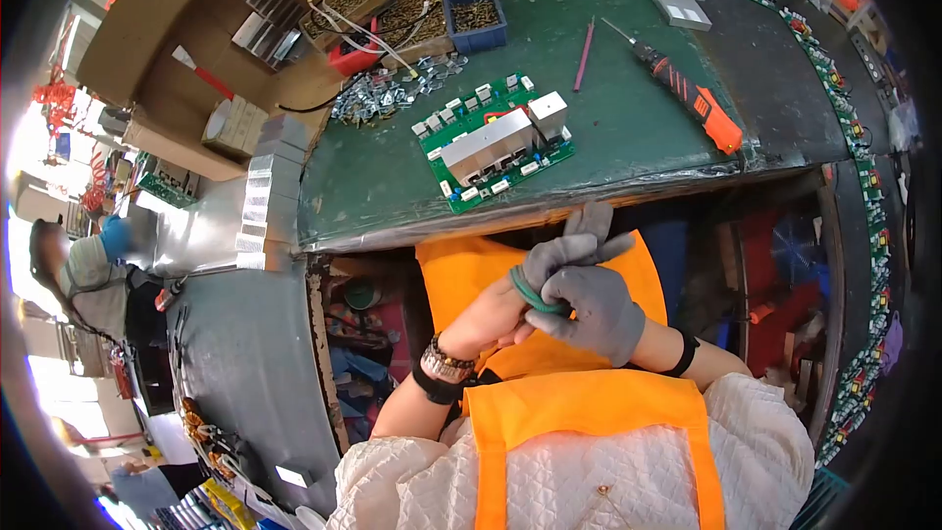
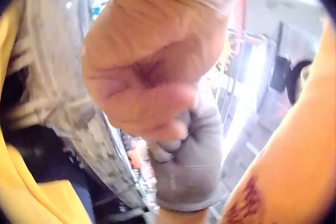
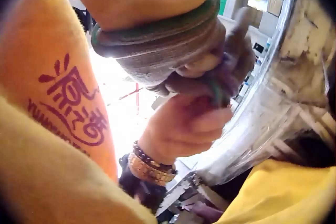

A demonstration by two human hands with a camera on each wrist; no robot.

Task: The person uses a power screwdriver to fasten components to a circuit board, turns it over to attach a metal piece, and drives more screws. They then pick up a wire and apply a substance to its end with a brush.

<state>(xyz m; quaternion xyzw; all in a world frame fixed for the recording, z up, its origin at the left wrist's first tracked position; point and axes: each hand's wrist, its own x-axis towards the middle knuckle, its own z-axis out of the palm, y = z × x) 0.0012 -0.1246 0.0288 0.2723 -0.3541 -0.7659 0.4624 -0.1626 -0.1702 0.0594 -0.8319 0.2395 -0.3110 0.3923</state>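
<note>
My left hand [image 1: 488, 316], bare at the wrist and palm, meets my right hand [image 1: 601, 309] over the orange apron in front of the bench. A grey glove [image 1: 557, 257] with a green cuff [image 1: 533, 292] covers the far part of the left hand in the head view. Gloved in grey too, the right hand pinches this glove near its cuff. Bare left fingers [image 2: 173, 129] look curled against grey glove fabric in the left wrist view; whether they grip it I cannot tell. A green circuit board [image 1: 461, 186] with metal heatsinks lies on the bench beyond both hands.
On the green bench top [image 1: 628, 88] lie an orange-black electric screwdriver [image 1: 692, 103] and a purple stick [image 1: 585, 57]. Small metal clips [image 1: 392, 88] are heaped near a blue bin [image 1: 475, 18] of screws. A cardboard box [image 1: 167, 49] stands at left. Another person [image 1: 93, 270] is farther left.
</note>
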